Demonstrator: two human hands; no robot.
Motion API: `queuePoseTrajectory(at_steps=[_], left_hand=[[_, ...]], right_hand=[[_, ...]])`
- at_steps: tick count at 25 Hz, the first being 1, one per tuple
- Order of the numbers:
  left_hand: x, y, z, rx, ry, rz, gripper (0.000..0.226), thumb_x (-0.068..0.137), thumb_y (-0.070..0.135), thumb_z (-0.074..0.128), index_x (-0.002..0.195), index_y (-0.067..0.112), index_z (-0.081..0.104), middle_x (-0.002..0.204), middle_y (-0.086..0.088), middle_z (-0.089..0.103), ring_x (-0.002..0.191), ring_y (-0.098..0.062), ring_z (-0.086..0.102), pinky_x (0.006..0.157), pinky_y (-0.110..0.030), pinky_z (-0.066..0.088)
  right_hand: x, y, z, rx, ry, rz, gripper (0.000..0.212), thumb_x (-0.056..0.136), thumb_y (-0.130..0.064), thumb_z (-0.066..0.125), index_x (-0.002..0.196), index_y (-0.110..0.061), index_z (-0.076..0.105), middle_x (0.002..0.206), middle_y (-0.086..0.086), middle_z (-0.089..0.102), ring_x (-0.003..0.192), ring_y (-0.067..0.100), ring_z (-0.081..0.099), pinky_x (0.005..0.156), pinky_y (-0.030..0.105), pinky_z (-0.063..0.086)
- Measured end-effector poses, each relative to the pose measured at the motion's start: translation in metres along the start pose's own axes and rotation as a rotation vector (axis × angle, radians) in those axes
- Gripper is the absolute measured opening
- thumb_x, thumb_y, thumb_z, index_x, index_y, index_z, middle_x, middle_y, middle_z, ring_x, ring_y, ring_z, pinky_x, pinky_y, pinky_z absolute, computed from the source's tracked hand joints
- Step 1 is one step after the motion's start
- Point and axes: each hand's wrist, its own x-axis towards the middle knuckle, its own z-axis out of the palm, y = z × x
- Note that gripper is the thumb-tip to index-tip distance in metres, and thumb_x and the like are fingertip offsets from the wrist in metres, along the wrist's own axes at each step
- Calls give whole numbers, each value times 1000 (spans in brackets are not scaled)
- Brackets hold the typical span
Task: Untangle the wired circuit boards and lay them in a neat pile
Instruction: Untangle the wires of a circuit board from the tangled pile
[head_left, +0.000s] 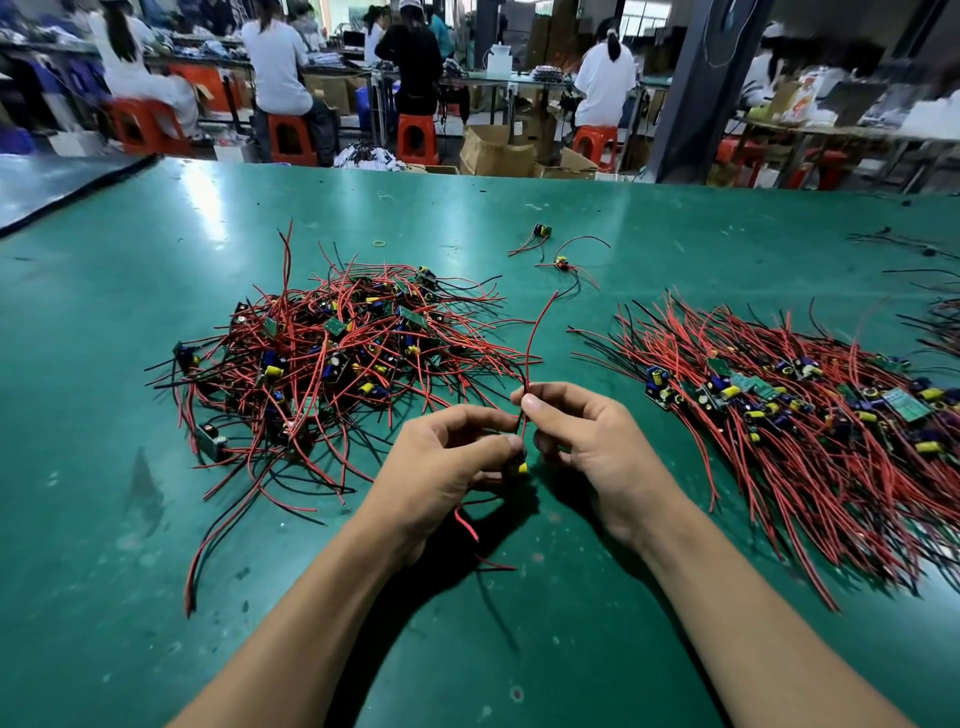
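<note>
A tangled heap of small circuit boards with red and black wires (332, 358) lies on the green table at centre left. To the right, an ordered pile of boards (810, 410) lies with its wires all running one way. My left hand (447, 467) grips one small board with a yellow capacitor (521, 467), mostly hidden by my fingers. My right hand (576, 431) pinches that board's red wire (535, 338), which rises up and away from my fingers. More wire ends hang below my left hand.
Two loose wired boards (558, 262) and a rubber band (380, 242) lie further back on the green table (130, 467). More wires lie at the far right edge. Beyond the table, several people sit on orange stools at benches, with cardboard boxes on the floor.
</note>
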Motion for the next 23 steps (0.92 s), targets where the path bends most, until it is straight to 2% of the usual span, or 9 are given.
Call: queuePoseTrajectory(at_steps=[2, 4, 7, 9, 12, 15, 16, 20, 23], left_hand=[[-1, 1, 3, 57, -8, -2, 13, 84, -1, 70, 96, 0, 73, 91, -29, 71, 75, -25, 64, 74, -32, 53], [-2, 0, 6, 96, -34, -15, 12, 88, 1, 66, 94, 3, 76, 83, -28, 70, 71, -23, 62, 72, -31, 51], [-3, 0, 8, 111, -40, -20, 14, 91, 5, 63, 91, 4, 77, 72, -13, 68, 62, -15, 60, 62, -23, 51], [-3, 0, 6, 137, -39, -6, 14, 92, 10, 64, 89, 4, 77, 77, -15, 70, 68, -18, 62, 69, -28, 52], [-3, 1, 5, 84, -38, 0, 15, 91, 14, 66, 89, 2, 74, 88, -20, 74, 77, -23, 65, 83, -40, 52], [-2, 3, 3, 106, -62, 8, 15, 93, 14, 63, 91, 2, 72, 90, -24, 72, 80, -27, 63, 86, -48, 50], [-2, 4, 1, 114, -90, 6, 15, 94, 12, 61, 90, 4, 73, 86, -23, 72, 78, -28, 61, 83, -46, 51], [-4, 6, -1, 103, -169, -26, 20, 94, 6, 59, 83, 10, 76, 73, -11, 70, 66, -18, 60, 63, -21, 51], [-4, 8, -1, 103, -168, -35, 17, 94, 8, 60, 89, 9, 76, 74, -11, 71, 65, -15, 61, 62, -17, 51]], right_hand=[[-1, -1, 0, 64, -55, 24, 10, 87, -14, 69, 95, -9, 73, 55, -3, 54, 41, 4, 42, 37, 15, 34], [-2, -2, 0, 110, -105, 46, 14, 86, -13, 69, 96, -4, 71, 65, 3, 65, 45, 6, 54, 39, 17, 43], [-2, -1, -3, 71, -129, 40, 19, 78, -20, 74, 92, -8, 74, 78, 8, 70, 56, 12, 62, 48, 23, 50], [-2, 0, -3, 26, -134, 31, 21, 76, -24, 75, 91, -10, 76, 81, 9, 71, 63, 17, 63, 54, 28, 53], [-3, -1, -4, -68, -174, 1, 23, 78, -25, 75, 96, -10, 76, 86, 13, 71, 70, 19, 66, 58, 27, 55], [-4, -3, -7, -122, -225, 10, 20, 86, -18, 72, 104, -12, 76, 91, 16, 70, 74, 22, 66, 64, 27, 57], [-4, -3, -7, -106, -240, 33, 19, 89, -16, 70, 107, -13, 75, 91, 15, 70, 72, 22, 67, 63, 27, 57], [-4, -5, -10, -101, -250, 86, 17, 91, -14, 68, 107, -13, 76, 84, 10, 72, 59, 15, 65, 52, 21, 51], [-2, -3, -11, -91, -204, 41, 12, 90, -12, 71, 99, -7, 75, 79, 10, 70, 57, 16, 64, 51, 22, 51]])
